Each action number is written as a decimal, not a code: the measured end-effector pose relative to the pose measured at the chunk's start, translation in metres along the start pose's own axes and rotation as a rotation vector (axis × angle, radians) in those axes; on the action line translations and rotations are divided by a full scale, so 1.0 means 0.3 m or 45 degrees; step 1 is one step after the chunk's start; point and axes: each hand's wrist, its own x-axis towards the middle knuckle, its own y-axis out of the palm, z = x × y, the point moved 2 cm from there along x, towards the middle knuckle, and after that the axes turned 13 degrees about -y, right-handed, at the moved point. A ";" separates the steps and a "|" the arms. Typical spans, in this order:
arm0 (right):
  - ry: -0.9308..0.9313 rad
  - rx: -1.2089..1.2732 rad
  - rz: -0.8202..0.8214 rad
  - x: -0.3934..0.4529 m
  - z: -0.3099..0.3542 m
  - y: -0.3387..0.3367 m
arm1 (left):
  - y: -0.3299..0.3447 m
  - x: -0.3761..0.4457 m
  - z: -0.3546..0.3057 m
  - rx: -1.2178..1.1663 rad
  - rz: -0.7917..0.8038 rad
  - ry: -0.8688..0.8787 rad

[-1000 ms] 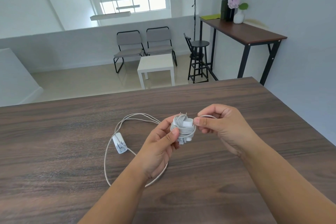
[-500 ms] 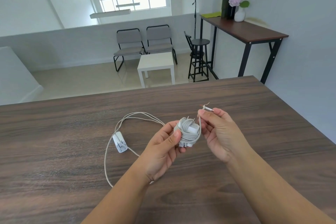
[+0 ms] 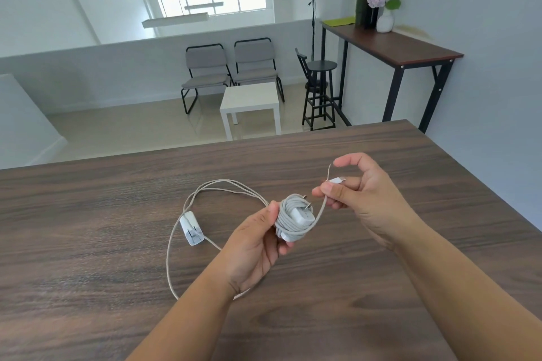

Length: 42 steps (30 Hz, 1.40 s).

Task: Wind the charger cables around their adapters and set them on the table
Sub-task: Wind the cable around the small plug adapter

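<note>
My left hand [image 3: 254, 246] grips a white adapter [image 3: 302, 215] above the dark wooden table [image 3: 88, 228], with pale grey cable coiled many times around it and its prongs pointing up and right. A short free end of that cable [image 3: 321, 208] curves up to my right hand [image 3: 363, 196], which pinches it near the white connector plug [image 3: 337, 180]. A second white adapter [image 3: 192, 228] lies on the table to the left, prongs up, with its loose cable [image 3: 168, 261] spread in a wide loop partly hidden under my left forearm.
The table's far edge [image 3: 264, 138] runs just beyond the hands and its right edge [image 3: 481, 184] slants down the right side. Beyond are a white side table [image 3: 249, 99], two grey chairs, a black stool and a tall desk by the wall.
My right hand has drawn the cable's free end up and away to the right, so the connector plug now shows between its fingers. My left hand keeps holding the wound adapter.
</note>
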 end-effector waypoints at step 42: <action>-0.149 0.131 -0.302 -0.040 -0.108 0.073 | 0.039 0.016 0.021 -0.312 -0.073 0.054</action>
